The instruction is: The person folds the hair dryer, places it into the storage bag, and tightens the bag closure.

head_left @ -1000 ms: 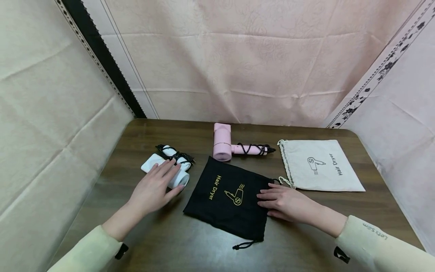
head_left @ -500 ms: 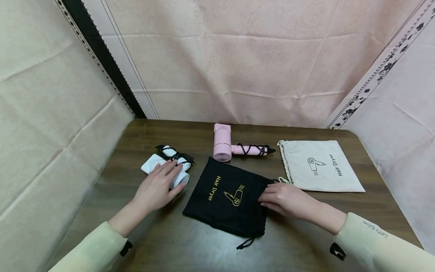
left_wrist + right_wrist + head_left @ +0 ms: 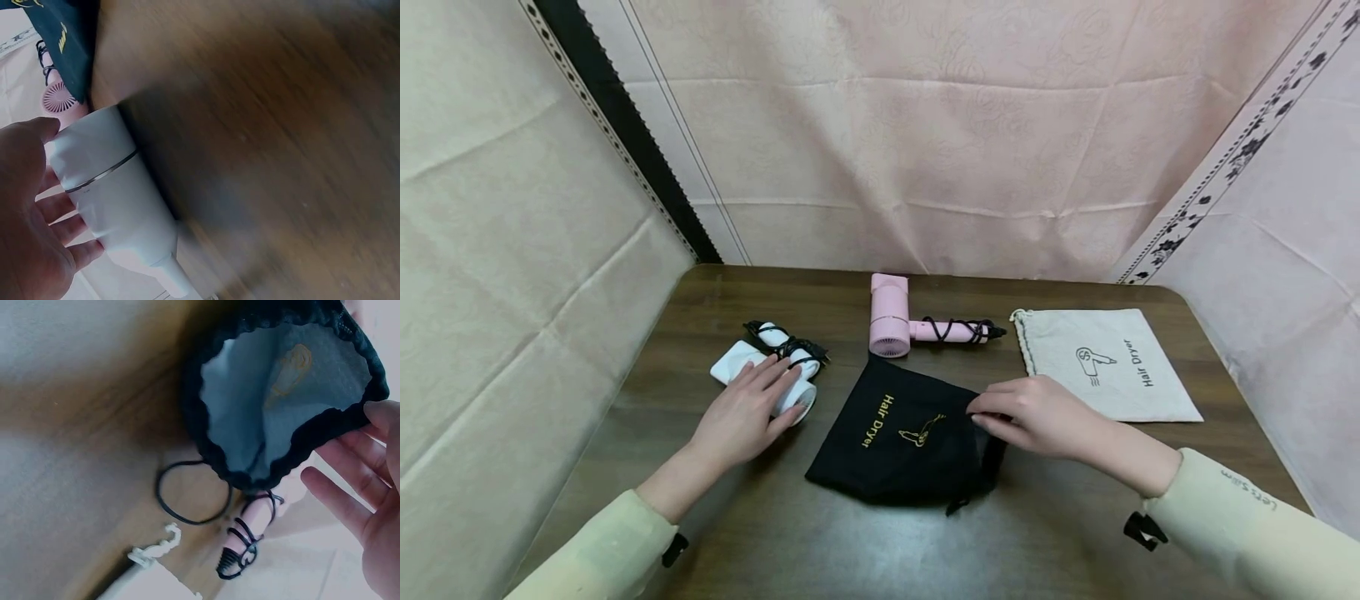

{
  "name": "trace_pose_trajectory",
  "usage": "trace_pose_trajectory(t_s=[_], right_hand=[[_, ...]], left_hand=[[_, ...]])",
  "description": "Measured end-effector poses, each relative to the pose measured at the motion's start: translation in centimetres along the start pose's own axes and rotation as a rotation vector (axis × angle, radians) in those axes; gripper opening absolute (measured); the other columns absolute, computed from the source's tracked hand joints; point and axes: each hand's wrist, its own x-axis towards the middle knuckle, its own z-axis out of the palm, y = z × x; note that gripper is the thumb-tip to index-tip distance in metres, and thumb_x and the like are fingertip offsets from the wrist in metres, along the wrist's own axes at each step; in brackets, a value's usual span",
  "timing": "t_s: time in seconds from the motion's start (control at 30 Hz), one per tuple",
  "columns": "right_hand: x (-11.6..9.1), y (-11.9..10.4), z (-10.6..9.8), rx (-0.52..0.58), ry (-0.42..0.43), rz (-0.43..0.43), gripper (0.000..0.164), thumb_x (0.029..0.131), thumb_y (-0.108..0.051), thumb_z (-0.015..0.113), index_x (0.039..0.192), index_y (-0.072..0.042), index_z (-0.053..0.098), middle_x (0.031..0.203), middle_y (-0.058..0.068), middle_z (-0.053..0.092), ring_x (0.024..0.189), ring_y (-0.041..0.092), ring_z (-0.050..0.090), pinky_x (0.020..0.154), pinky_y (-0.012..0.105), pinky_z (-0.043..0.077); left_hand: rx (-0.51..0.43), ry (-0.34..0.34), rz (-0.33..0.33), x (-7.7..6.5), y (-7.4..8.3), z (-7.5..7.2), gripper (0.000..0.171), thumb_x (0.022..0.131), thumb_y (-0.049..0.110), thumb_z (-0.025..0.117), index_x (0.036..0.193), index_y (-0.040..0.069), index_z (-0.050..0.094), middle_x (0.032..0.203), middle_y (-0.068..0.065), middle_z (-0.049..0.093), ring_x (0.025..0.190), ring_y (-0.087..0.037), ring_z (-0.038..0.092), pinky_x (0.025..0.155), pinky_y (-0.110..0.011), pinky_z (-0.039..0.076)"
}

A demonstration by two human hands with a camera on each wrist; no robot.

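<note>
My left hand (image 3: 733, 417) rests over a white hair dryer (image 3: 727, 363) at the left of the table, fingers laid across its barrel. In the left wrist view the thumb lies at one end of this white barrel (image 3: 122, 200). Toward the middle lies a black drawstring bag (image 3: 880, 467) lettered "Hair Dryer" in gold. My right hand (image 3: 1048, 421) pinches the upper layer at its mouth between thumb and fingers and holds it raised. In the right wrist view the black bag's rim (image 3: 194, 412) gapes wide, showing the lining and no object inside.
Behind the black bag lies a pink hair dryer (image 3: 890, 321), its black cord wound round the handle. A flat white drawstring bag (image 3: 1112, 367) lies at the right. Black cord (image 3: 805, 343) wraps the white dryer's handle. Cloth hangings (image 3: 910, 150) enclose the wooden table (image 3: 760, 533).
My right hand has gone from lying on the black bag's mouth to pinching and lifting its edge, so the mouth opened and the drawstring end drew in. My left hand stays on the white dryer.
</note>
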Motion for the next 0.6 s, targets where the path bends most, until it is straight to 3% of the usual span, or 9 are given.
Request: trace_pose_trajectory(t_s=[0.33,0.6], right_hand=[[0.2,-0.3,-3.4,0.117,0.052,0.104,0.015,0.087,-0.011,0.067,0.098,-0.019,0.071,0.093,-0.012,0.069,0.075,-0.005,0.059,0.063,0.015,0.05],[-0.1,-0.6,-5.5,0.184,0.122,0.17,0.025,0.083,0.0,0.068,0.095,-0.023,0.068,0.077,-0.019,0.062,0.065,-0.006,0.056,0.058,0.011,0.048]], left_hand=[[-0.006,0.029,0.069,-0.3,-0.8,0.0,0.056,0.089,0.038,0.065,0.136,0.007,0.055,0.136,-0.016,0.055,0.131,-0.035,0.045,0.107,-0.056,0.034],[-0.03,0.054,0.126,-0.5,-1.3,-0.1,0.057,0.088,0.036,0.068,0.136,0.009,0.055,0.137,-0.016,0.054,0.13,-0.035,0.046,0.106,-0.058,0.035]])
